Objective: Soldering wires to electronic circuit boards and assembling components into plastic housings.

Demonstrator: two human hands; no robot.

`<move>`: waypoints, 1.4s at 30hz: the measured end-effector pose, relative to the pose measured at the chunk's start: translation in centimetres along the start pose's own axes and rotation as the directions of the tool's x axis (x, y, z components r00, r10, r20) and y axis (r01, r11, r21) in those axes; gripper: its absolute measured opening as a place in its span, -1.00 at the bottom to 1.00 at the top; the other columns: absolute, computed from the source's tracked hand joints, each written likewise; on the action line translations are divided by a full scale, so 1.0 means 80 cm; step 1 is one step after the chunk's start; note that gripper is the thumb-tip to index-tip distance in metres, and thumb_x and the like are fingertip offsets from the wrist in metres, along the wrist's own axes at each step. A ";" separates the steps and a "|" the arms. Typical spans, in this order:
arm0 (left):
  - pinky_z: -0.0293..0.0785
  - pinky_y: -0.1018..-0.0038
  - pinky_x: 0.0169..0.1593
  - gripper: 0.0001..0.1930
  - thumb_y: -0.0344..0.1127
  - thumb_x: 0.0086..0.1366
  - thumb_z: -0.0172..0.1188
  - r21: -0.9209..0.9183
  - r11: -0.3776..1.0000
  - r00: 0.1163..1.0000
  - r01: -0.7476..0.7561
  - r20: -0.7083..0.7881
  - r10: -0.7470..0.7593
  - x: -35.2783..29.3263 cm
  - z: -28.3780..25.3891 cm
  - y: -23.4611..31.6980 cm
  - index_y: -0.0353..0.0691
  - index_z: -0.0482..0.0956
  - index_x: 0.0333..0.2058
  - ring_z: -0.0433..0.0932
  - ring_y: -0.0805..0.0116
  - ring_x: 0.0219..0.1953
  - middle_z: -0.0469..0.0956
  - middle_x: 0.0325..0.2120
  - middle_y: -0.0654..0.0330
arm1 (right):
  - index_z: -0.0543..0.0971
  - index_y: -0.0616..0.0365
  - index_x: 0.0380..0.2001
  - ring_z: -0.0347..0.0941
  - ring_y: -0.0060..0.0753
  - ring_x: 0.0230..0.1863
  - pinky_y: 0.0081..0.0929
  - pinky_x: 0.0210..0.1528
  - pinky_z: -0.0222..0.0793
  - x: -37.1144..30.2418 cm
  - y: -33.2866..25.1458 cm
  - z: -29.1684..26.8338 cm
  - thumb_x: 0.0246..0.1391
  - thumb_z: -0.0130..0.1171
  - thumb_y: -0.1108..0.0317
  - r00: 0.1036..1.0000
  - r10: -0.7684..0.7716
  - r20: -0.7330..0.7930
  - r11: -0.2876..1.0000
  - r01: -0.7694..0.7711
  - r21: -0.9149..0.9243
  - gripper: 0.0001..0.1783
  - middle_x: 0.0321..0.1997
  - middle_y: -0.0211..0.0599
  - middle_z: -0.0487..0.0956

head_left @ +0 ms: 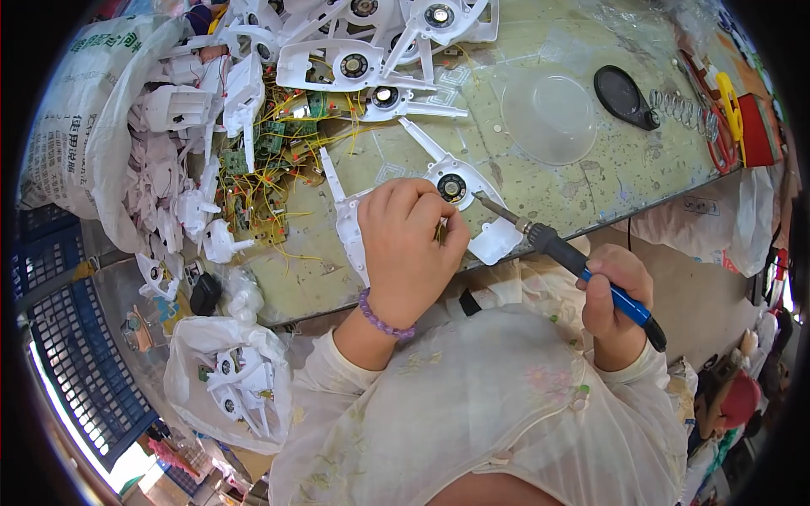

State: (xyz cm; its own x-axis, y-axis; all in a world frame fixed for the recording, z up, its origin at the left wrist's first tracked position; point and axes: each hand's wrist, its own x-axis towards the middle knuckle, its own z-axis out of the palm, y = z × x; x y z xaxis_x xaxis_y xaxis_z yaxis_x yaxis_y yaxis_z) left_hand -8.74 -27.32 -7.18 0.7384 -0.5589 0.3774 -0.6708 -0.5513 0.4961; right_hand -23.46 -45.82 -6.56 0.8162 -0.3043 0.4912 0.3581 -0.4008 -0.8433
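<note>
My right hand (620, 295) is wrapped round the blue and black handle of a soldering iron (554, 247). The iron's metal tip points left, at the edge of a white plastic housing (479, 187) fitted with a round black speaker (451, 187). Over the near side of that housing, my left hand (409, 236) is closed with thumb and fingertips together; whatever they pinch is hidden or too small to name. Another white housing (348, 221) lies partly under the left hand. A small white plastic piece (495, 242) sits at the table's edge below the iron.
Circuit boards with yellow wires (270, 139) and white housings (337, 63) heap up at left and back. A translucent round dish (548, 114), a black round part (624, 97), a coil spring (672, 105) and a yellow-handled tool (728, 105) lie right. An open bag (190, 371) holds more housings.
</note>
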 end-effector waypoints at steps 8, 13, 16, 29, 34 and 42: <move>0.22 0.28 -0.11 -0.84 -0.47 -0.16 0.23 0.020 1.000 1.000 0.005 0.020 -0.005 0.000 0.006 0.000 -0.15 0.41 -0.59 0.41 0.19 -0.21 0.44 -0.37 0.24 | 0.45 0.27 -0.31 0.31 -0.32 -0.75 -0.45 -0.69 0.18 0.009 0.001 0.004 -0.10 0.15 0.54 0.989 -0.110 0.097 0.991 0.117 -0.067 -0.79 -0.66 -0.29 0.44; 0.23 0.28 -0.12 -0.84 -0.47 -0.16 0.23 0.034 0.999 1.000 0.004 0.012 -0.005 -0.001 0.007 -0.001 -0.17 0.40 -0.59 0.40 0.18 -0.22 0.44 -0.37 0.22 | 0.44 0.25 -0.29 0.30 -0.32 -0.76 -0.44 -0.69 0.17 0.012 0.000 0.008 -0.11 0.16 0.55 0.983 -0.128 0.134 0.987 0.139 -0.080 -0.76 -0.69 -0.32 0.40; 0.23 0.28 -0.13 -0.84 -0.47 -0.16 0.23 0.025 1.000 1.000 0.006 0.000 -0.006 -0.001 0.009 -0.001 -0.18 0.39 -0.59 0.40 0.18 -0.23 0.44 -0.38 0.22 | 0.44 0.24 -0.29 0.30 -0.32 -0.76 -0.44 -0.69 0.17 0.012 0.000 0.010 -0.10 0.17 0.55 0.983 -0.136 0.124 0.987 0.145 -0.074 -0.76 -0.69 -0.32 0.40; 0.22 0.28 -0.13 -0.84 -0.48 -0.16 0.23 0.032 0.999 1.000 0.000 -0.003 0.000 -0.001 0.010 -0.002 -0.19 0.41 -0.58 0.41 0.18 -0.23 0.44 -0.38 0.22 | 0.45 0.24 -0.30 0.32 -0.32 -0.73 -0.44 -0.67 0.20 0.016 -0.001 0.012 -0.14 0.19 0.57 0.979 -0.145 0.142 0.981 0.161 -0.107 -0.75 -0.67 -0.32 0.42; 0.22 0.28 -0.12 -0.84 -0.47 -0.16 0.23 0.039 0.999 1.000 0.015 0.007 -0.015 -0.002 0.010 -0.002 -0.19 0.42 -0.56 0.41 0.19 -0.22 0.44 -0.38 0.22 | 0.47 0.24 -0.34 0.32 -0.35 -0.72 -0.46 -0.66 0.20 0.025 -0.009 0.012 -0.22 0.19 0.58 0.965 -0.192 0.180 0.963 0.221 -0.154 -0.74 -0.65 -0.35 0.44; 0.23 0.32 -0.15 -0.85 -0.47 -0.14 0.26 0.037 0.999 1.000 0.013 -0.013 -0.013 -0.001 0.009 -0.001 -0.16 0.45 -0.59 0.43 0.22 -0.24 0.49 -0.38 0.27 | 0.47 0.22 -0.36 0.28 -0.40 -0.74 -0.47 -0.68 0.16 0.033 -0.017 0.013 -0.27 0.21 0.58 0.946 -0.202 0.253 0.945 0.256 -0.204 -0.72 -0.64 -0.37 0.43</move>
State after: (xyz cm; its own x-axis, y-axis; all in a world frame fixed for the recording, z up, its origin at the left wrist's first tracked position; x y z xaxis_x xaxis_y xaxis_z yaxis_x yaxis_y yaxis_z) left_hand -8.80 -27.64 -7.82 0.7478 -0.5439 0.3808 -0.6630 -0.5814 0.4716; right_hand -21.34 -45.18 -4.33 0.8149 0.0117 0.5795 0.4547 -0.6330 -0.6266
